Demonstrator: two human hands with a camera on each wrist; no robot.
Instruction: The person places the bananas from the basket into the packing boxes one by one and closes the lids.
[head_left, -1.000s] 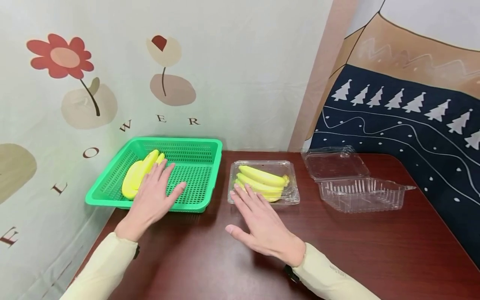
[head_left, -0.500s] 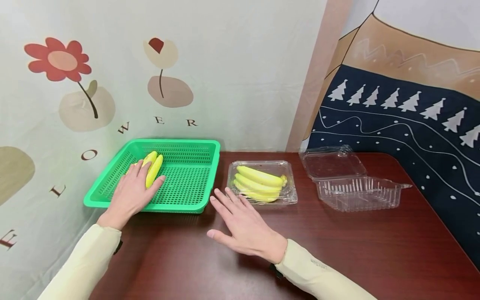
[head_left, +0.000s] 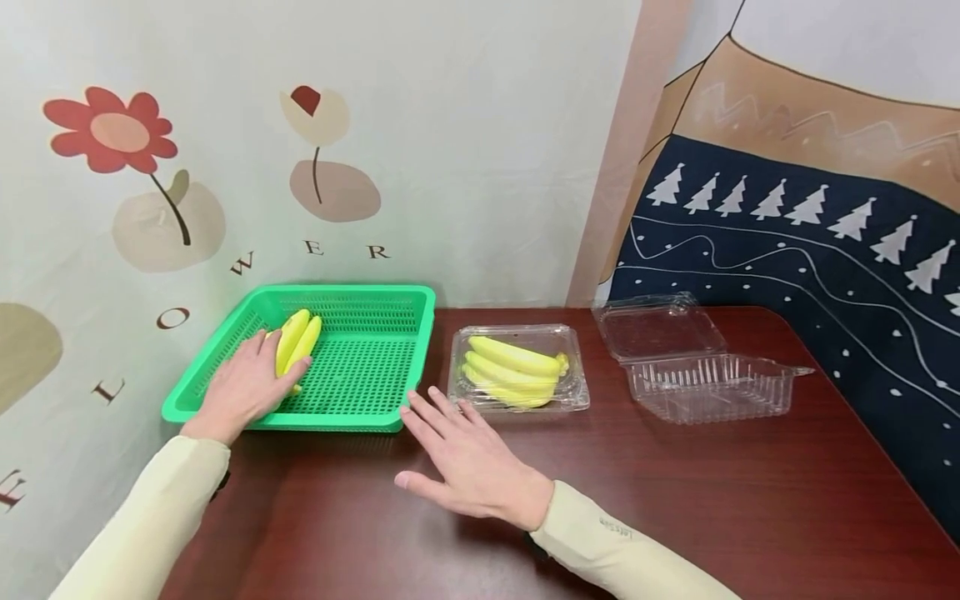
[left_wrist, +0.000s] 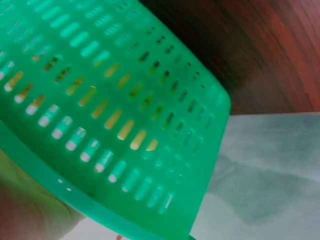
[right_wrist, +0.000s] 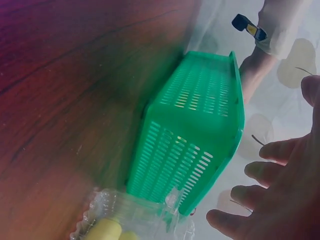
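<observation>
Bananas [head_left: 303,342] only partly visible in basket [head_left: 367,367]

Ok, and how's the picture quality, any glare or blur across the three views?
Head view: brightly lit, with a soft sheen on the table and glints on the closed clear box. Left wrist view: the green basket looks soft, the left hand a blurred, green-tinged patch. Right wrist view: hazy, purplish at top left, the right hand in shadow.
</observation>
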